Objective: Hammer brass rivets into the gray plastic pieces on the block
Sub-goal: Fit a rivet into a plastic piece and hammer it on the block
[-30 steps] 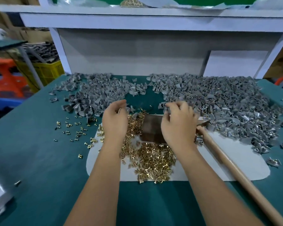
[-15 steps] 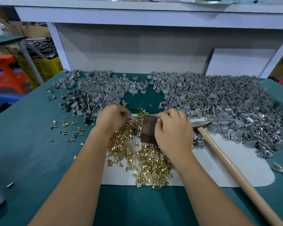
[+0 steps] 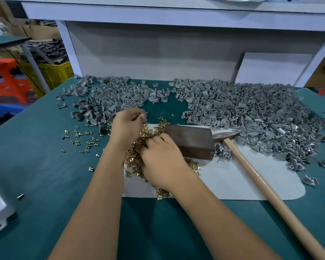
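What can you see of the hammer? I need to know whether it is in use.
The hammer lies unheld on the white mat, right of the dark block. Its dull metal head rests against the block's right end, beside loose gray pieces. The pale wooden handle runs diagonally toward the lower right, over the mat's edge onto the green table, leaving the frame. Neither hand touches it.

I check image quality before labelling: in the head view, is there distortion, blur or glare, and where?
Head view: wide-angle bending curves the white shelf and table edge; the left hand and right hand are slightly soft; the brass rivets glint; the hammer and dark block are fairly sharp; lighting is even, shadows faint.
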The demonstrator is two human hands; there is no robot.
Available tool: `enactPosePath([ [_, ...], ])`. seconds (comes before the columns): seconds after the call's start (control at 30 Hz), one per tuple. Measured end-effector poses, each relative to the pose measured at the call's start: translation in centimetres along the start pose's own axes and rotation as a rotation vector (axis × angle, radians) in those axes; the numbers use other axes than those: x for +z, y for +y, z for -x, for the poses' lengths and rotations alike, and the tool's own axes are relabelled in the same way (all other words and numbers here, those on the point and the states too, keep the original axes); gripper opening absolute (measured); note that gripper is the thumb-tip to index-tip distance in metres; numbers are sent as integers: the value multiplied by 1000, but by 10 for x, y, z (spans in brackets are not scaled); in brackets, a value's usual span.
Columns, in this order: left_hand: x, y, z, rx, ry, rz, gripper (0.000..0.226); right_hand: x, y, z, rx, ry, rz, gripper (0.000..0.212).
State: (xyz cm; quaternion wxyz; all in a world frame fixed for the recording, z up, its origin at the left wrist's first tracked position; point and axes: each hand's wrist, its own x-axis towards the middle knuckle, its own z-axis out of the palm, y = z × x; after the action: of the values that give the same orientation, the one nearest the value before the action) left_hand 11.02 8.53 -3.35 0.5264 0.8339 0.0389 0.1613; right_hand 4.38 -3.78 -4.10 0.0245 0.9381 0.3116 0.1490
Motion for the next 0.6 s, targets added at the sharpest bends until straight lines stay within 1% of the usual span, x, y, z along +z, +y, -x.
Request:
enactPosePath([
  [0.03, 0, -2, 3, -15, -24, 49, 21, -2, 3, 1, -3, 15, -47, 23],
  [0.1, 0, -5, 7, -45, -50, 158, 21, -4, 8, 1, -1, 25, -121, 19],
  [0.23, 0, -5, 14, -56, -54, 324, 17, -1, 11, 2, -6, 45, -191, 18],
  [0.33, -1, -1, 18, -82, -64, 428, 24, 0, 11, 5, -30, 100, -193, 17],
  [0.4, -3, 1, 18, -94, -70, 496, 31, -1, 11, 7, -17, 204, -241, 14],
  [0.5, -3, 4, 19, -75, -77, 513, 29, 1, 13, 10, 32, 441, -357, 14],
  [0.6, 4, 9, 21, -42, -74, 474, 22, 5, 15, 17, 49, 549, -401, 17],
])
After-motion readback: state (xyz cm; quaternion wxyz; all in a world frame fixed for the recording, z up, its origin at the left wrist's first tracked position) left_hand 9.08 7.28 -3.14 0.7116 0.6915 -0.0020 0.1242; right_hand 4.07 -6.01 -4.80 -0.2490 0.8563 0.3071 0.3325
